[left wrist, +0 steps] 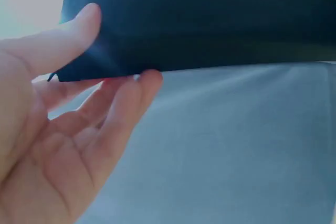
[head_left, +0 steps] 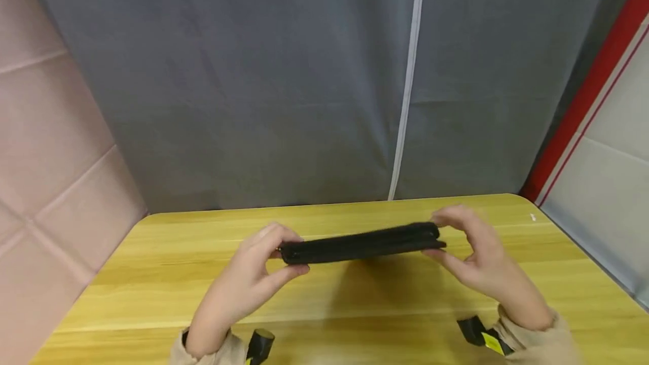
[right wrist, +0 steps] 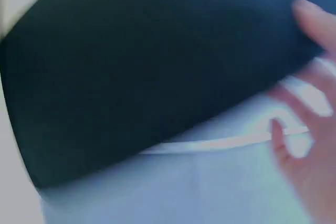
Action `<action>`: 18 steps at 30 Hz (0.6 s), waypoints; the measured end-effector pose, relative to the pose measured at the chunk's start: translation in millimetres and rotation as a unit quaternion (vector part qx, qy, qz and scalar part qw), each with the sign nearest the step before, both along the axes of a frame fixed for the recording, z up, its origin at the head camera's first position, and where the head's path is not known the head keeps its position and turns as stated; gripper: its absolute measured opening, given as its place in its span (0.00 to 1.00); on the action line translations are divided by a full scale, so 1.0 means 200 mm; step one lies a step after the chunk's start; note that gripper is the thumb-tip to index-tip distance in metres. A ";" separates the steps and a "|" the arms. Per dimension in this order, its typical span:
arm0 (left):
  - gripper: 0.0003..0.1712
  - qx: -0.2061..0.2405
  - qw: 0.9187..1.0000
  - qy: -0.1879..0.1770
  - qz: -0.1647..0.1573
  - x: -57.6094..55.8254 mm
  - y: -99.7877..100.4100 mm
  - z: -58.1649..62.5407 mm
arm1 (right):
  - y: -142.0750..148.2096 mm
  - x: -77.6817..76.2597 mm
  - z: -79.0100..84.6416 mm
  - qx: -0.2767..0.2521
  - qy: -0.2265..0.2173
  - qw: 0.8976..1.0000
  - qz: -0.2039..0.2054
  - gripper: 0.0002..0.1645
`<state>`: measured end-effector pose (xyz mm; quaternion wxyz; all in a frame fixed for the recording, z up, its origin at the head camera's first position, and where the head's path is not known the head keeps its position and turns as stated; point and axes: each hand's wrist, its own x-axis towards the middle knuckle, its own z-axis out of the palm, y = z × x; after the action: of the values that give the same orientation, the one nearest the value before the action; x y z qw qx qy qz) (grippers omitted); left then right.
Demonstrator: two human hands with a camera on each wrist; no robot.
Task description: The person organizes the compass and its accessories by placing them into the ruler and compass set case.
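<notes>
A flat black case [head_left: 357, 246], seen edge-on in the head view, is held up above the table between both hands. Its kind is not plain; two layers show along the near edge, slightly parted at the right end. My left hand [head_left: 245, 277] pinches the left end, thumb below and fingers on top. At the other end my right hand [head_left: 484, 261] grips the case between thumb and fingers. In the left wrist view, the thumb lies on the smooth dark face of the case [left wrist: 210, 19]. Blur softens the right wrist view, where the broad face [right wrist: 142, 77] fills much of the picture.
Beneath the hands is a yellow wood-grain table [head_left: 152, 286]. A grey curtain [head_left: 253, 83] with a white strip [head_left: 408, 78] hangs behind it. Pale padded panels [head_left: 56, 145] stand at the left, and a red-edged white panel [head_left: 613, 173] at the right. A small white scrap [head_left: 533, 217] lies far right.
</notes>
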<state>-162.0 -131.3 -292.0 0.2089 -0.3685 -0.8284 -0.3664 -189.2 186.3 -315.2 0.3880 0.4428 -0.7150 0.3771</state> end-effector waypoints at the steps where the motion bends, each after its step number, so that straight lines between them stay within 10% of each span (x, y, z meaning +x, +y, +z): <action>1: 0.16 -0.017 1.000 0.024 -0.001 0.03 0.00 0.00 | 0.02 0.03 0.00 0.070 -0.018 0.997 -0.039 0.20; 5: 0.19 -0.099 0.992 0.077 0.003 0.16 0.02 -0.07 | 0.02 0.12 -0.08 0.259 -0.081 0.959 -0.081 0.28; 9: 0.15 -0.162 0.981 0.088 0.052 0.25 0.03 -0.24 | -0.01 0.16 -0.20 0.321 -0.172 0.929 -0.064 0.29; 14: 0.12 -0.138 0.970 0.145 0.136 0.29 0.08 -0.52 | -0.05 0.17 -0.30 0.378 -0.255 0.888 -0.065 0.30; 18: 0.10 -0.162 0.979 0.096 0.078 0.24 0.05 -0.66 | -0.07 0.15 -0.37 0.390 -0.281 0.875 -0.055 0.23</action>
<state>-114.7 -121.4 -423.0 0.2529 -0.3654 -0.8791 -0.1724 -159.8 171.4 -388.3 -0.0127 0.3933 -0.9063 0.1542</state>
